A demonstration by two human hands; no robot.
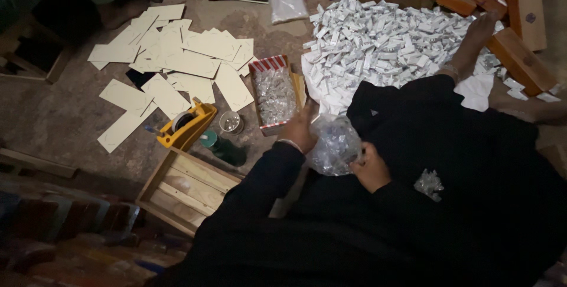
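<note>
My left hand (302, 130) and my right hand (370, 170) both grip a clear plastic bag (332, 145) full of small shiny wrapped pieces, held over my lap in black cloth. Just beyond my left hand stands an open red-and-white striped box (273, 93) filled with the same clear-wrapped pieces. A small clump of wrapped pieces (429, 183) lies on my lap to the right.
A large heap of small white packets (384, 44) lies on a white sheet ahead, with a bare foot (472, 44) resting on it. Flat cream cardboard blanks (171, 62) are scattered left. A yellow tape dispenser (186, 124), small jar (230, 121), dark bottle (224, 150), wooden tray (186, 189) and brown boxes (520, 56) surround me.
</note>
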